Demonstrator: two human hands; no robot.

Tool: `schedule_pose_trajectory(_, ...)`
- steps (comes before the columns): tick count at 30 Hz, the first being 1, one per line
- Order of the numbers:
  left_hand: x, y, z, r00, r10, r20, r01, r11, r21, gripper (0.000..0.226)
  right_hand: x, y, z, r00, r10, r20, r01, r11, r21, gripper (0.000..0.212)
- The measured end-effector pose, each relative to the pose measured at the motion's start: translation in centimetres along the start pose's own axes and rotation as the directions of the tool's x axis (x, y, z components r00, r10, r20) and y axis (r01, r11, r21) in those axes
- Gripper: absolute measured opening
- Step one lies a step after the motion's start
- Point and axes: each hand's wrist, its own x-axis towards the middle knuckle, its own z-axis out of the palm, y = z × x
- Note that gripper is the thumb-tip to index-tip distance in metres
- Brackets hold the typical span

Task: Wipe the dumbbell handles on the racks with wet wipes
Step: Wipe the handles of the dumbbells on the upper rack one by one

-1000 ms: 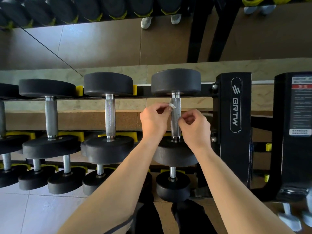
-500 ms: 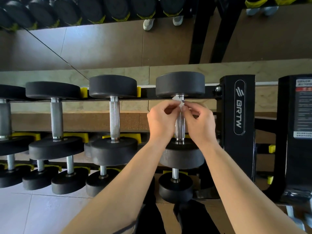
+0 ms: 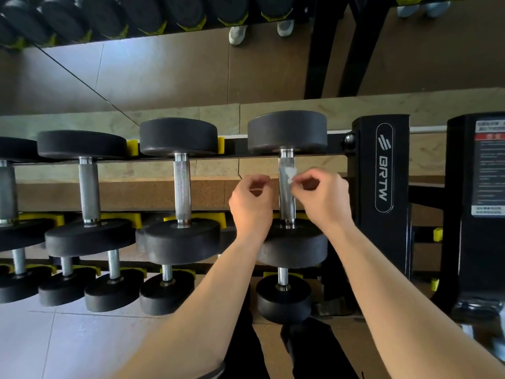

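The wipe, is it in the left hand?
No, the right hand pinches the wipe at the handle.

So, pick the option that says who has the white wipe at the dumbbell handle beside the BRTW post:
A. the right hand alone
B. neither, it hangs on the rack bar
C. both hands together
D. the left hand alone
A: the right hand pinches the white wipe against the dumbbell handle, while the left hand is curled to the side of the handle, apart from the wipe.
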Motion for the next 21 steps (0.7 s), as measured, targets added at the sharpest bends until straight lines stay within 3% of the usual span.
schedule_pose_trajectory(3,-0.3,-0.2,0.1,1.0,-0.01,-0.027,0.009,1.0,-0.024,0.017,0.0,0.3,-0.9,0.993,0.014,0.113,-0.011,1.0,-0.026,0.008)
schedule_pose_trajectory(8,-0.5,-0.3,-0.2,0.999,-0.039,-0.03,0.038,0.999,-0.038,0.014,2.4,-0.4,-0.2,0.997,0.057,-0.061,-0.051,0.994,0.099,0.007)
schedule_pose_trajectory(15,-1.4,-0.9,-1.6,0.997,0.042,0.06,-0.047,0.996,0.072,0.016,-0.5,1.2,-1.6,0.948,0.112,0.297,-0.104,0.994,-0.045,0.005)
schedule_pose_trajectory(21,-2.3,-0.9,-4.1,0.997,0.04,0.064,-0.047,0.993,0.105,0.016,-0.4,0.9,-0.9,0.976,0.171,0.137,-0.18,0.982,0.056,0.006)
